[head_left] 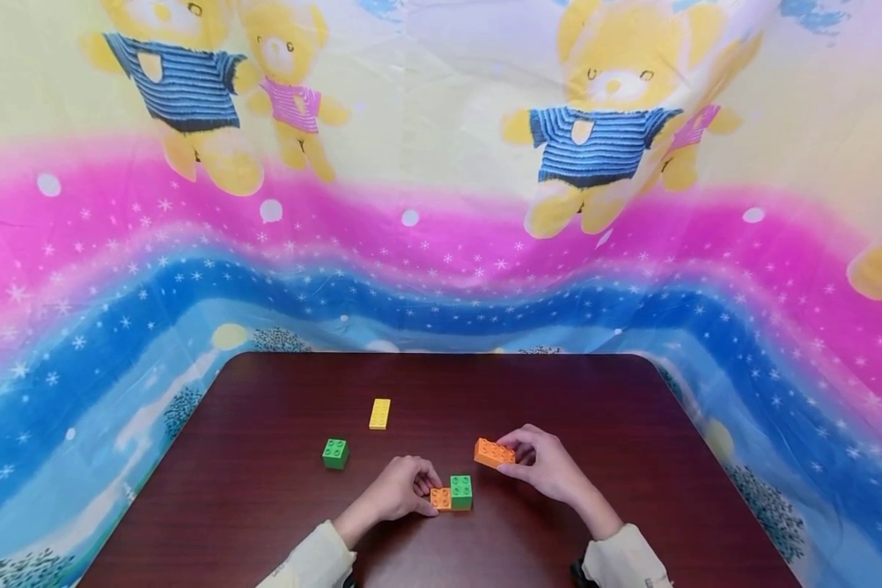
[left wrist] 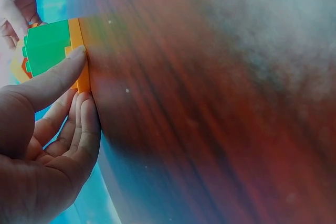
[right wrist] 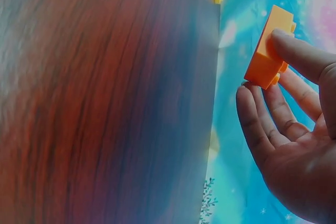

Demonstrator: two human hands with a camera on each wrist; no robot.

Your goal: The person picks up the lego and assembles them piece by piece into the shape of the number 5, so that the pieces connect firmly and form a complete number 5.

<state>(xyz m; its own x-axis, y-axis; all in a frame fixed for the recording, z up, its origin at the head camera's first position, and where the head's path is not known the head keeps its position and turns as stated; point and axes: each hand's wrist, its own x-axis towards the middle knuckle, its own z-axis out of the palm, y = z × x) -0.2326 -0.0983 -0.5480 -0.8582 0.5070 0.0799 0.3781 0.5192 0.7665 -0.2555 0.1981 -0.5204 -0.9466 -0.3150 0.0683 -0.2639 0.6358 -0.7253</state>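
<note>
On the table, a flat orange building plate [head_left: 440, 498] carries a green building block [head_left: 461, 492] on its right part. My left hand [head_left: 402, 488] pinches the plate's left end between thumb and fingers; the left wrist view shows the thumb along the plate's edge [left wrist: 79, 35] beside the green block [left wrist: 48, 48]. To the right, my right hand [head_left: 545, 464] holds an orange building block [head_left: 494, 452] between thumb and fingers, studs visible. In the right wrist view this orange block [right wrist: 270, 48] is tilted and raised off the table, apart from the green one.
A second green block [head_left: 335, 454] stands on the table to the left. Farther back lies a flat yellow plate [head_left: 380, 414]. The dark brown table [head_left: 279, 400] has rounded back corners, with a printed bear curtain [head_left: 441, 269] hanging behind and around it.
</note>
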